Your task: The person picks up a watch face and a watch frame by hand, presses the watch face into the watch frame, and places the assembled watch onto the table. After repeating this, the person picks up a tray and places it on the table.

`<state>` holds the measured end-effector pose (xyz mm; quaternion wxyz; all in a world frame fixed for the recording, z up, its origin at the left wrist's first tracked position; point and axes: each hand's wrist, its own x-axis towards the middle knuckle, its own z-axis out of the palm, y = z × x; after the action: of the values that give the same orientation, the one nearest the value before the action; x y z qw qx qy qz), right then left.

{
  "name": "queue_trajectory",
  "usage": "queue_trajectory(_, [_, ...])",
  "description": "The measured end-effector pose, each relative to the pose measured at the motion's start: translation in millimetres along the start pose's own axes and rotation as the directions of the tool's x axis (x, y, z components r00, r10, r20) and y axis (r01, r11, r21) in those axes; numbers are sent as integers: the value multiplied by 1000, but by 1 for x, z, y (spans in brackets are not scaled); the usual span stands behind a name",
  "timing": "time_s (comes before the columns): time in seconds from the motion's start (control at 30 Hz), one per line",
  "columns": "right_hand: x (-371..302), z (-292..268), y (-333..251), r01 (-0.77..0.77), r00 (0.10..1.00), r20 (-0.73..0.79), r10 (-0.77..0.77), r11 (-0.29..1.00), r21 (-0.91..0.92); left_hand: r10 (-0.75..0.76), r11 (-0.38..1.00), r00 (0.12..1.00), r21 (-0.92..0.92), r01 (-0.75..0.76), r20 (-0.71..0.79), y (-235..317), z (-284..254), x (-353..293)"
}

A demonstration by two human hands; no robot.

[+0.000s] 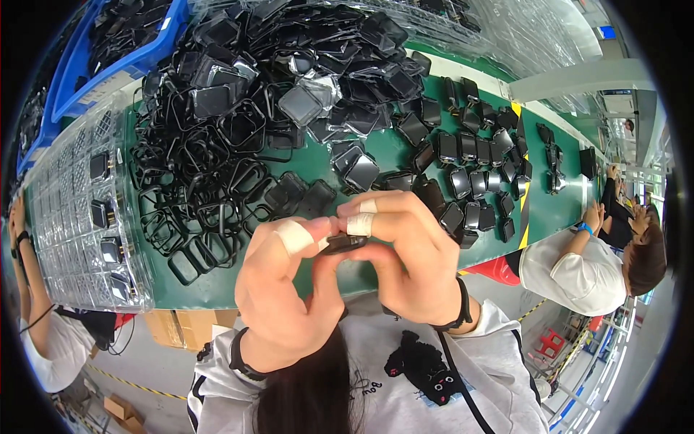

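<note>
Close to the table's front edge, my left hand (280, 293) and my right hand (416, 264) meet fingertip to fingertip. Between them they pinch a small dark smartwatch case (343, 244), seen mostly edge-on; fingers cover much of it. Pale tape wraps fingers of both hands. Just beyond my fingers lie dark square covers (316, 197). To the left spreads a tangled heap of black square frames (195, 173). Several assembled watch cases (477, 150) stand in rough rows on the right.
A large mound of dark square covers (347, 50) fills the back of the green table (289, 291). Clear plastic trays (65, 210) stand at the left, below a blue bin (119, 72). Yellow-black tape (522, 217) crosses the right side. A co-worker (578, 271) sits beyond it; another person's arm shows far left.
</note>
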<state>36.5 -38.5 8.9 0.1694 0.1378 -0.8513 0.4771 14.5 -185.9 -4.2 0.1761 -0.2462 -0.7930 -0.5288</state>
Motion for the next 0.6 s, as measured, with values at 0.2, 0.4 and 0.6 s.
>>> queue_trajectory(0.2, [3, 13, -6, -27, 996, -86, 29, 999, 23, -86, 992, 996, -89, 86, 12, 4, -2, 0])
queue_trajectory(0.4, [7, 6, 7, 42, 999, -22, -40, 994, 99, -327, 896, 943, -334, 292, -53, 6, -1, 8])
queue_trajectory(0.6, [-3, -16, 22, -303, 947, 225, 228, 865, 400, -602, 521, 764, -611, 596, 232, -7, -9, 3])
